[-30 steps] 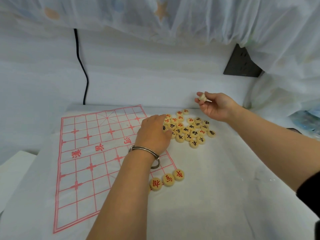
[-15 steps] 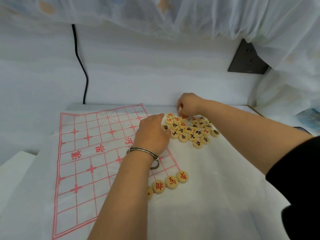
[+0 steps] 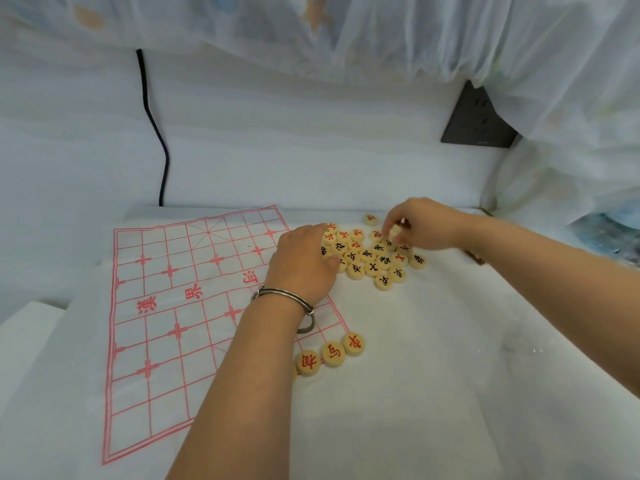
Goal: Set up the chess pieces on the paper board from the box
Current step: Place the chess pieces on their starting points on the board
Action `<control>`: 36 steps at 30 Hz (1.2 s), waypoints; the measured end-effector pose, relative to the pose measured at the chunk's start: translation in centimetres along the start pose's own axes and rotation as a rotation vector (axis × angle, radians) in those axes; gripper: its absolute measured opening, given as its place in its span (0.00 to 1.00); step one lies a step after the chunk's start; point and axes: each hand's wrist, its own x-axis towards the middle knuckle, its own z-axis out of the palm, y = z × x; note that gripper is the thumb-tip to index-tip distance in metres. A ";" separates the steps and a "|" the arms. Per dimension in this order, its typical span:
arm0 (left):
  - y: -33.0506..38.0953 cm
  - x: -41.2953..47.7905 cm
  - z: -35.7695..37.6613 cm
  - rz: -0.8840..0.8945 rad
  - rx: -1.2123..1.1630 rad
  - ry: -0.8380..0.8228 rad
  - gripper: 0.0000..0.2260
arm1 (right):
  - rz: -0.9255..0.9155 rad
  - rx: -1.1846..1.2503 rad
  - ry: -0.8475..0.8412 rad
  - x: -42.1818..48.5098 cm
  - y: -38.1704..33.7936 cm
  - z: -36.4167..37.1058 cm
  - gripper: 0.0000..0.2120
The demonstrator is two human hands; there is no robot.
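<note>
Wooden pieces (beside the paper board): right hand pinches one; left hand covers some, grip unclear.

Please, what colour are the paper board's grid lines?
Red lines on white paper board, head view.

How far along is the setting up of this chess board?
Barely begun. Done: three red pieces sit in a row at the near right corner of the paper board. In hand: the right hand pinches one piece at the far side of the pile; the left hand rests on its left edge. Left: the whole pile.
</note>
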 end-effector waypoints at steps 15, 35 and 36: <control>0.1 -0.1 0.1 -0.001 0.033 -0.027 0.24 | -0.036 -0.021 -0.034 -1.2 1.4 2.8 0.13; -0.8 0.3 0.1 -0.032 0.025 -0.007 0.23 | -0.075 0.020 -0.038 -1.3 1.9 4.2 0.08; -0.8 0.3 0.0 -0.033 0.024 -0.006 0.23 | -0.065 0.057 -0.009 -1.2 1.7 4.2 0.07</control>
